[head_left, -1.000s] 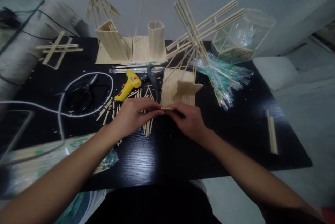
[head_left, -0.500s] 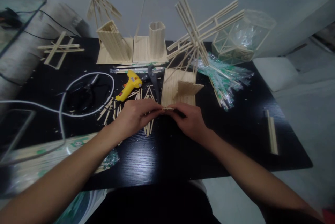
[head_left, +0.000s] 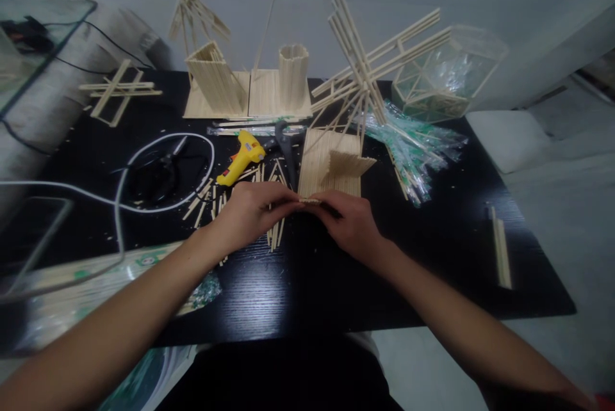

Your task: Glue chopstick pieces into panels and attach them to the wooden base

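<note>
Between my two hands is a small panel of wooden sticks (head_left: 310,200), seen nearly edge-on and mostly covered by fingers. My left hand (head_left: 259,209) pinches its left end, thumb below and fingers above. The other end is pinched the same way by my right hand (head_left: 346,216). Just beyond the hands lies a flat stick base (head_left: 314,155) with a short upright stick wall (head_left: 343,168) on it. Short cut sticks (head_left: 276,232) are scattered beside and under my left hand. A yellow glue gun (head_left: 243,156) rests behind that hand, near a black tool (head_left: 287,148).
Stick towers (head_left: 218,84) on bases stand at the back, with windmill-like stick blades (head_left: 362,75) to their right. Plastic-wrapped sticks (head_left: 423,148) lie at right, another pack (head_left: 96,276) at front left. A white cable (head_left: 211,155) loops around pliers (head_left: 166,171). Loose sticks (head_left: 501,251) lie far right.
The view has shifted slightly, so the things on the table appear a little further right and lower. Both hands keep their pinch on the stick panel.
</note>
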